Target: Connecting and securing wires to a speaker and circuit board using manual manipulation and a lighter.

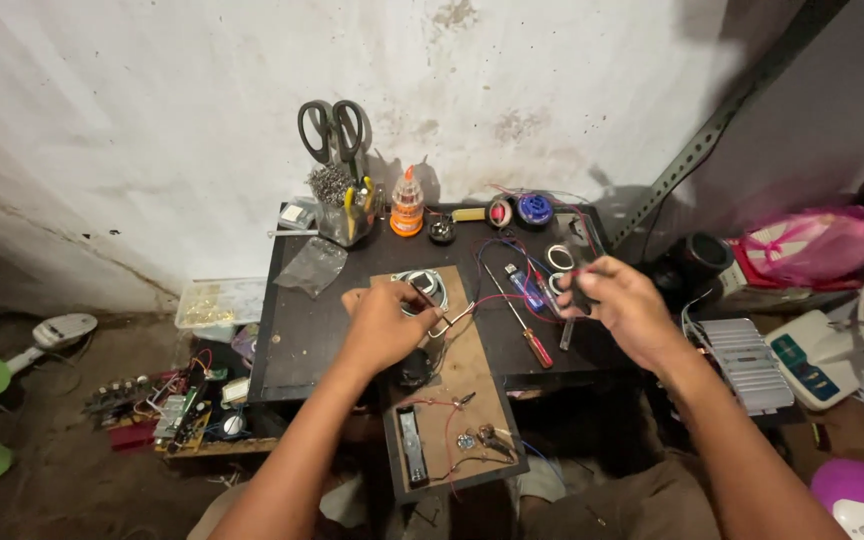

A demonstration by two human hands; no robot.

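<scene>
While the left hand (384, 322) pinches a thin tool over the brown board (452, 400), its tip is too small to identify. Right hand (620, 300) is curled around a small dark part, mostly hidden. Board overhangs the black table's (302, 340) front edge. Screwdriver (522, 325) lies between hands; free space left.

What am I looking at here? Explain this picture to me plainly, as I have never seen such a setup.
There is one picture, from a camera worn on a person's head, looking down at their own bare hands. They work over a small dark table against a white wall. The left hand grips a thin wire above a brown board with small parts wired on. The right hand pinches something small and dark; what it is cannot be told. A red-handled screwdriver, scissors in a cup and solder reels lie around.
</scene>
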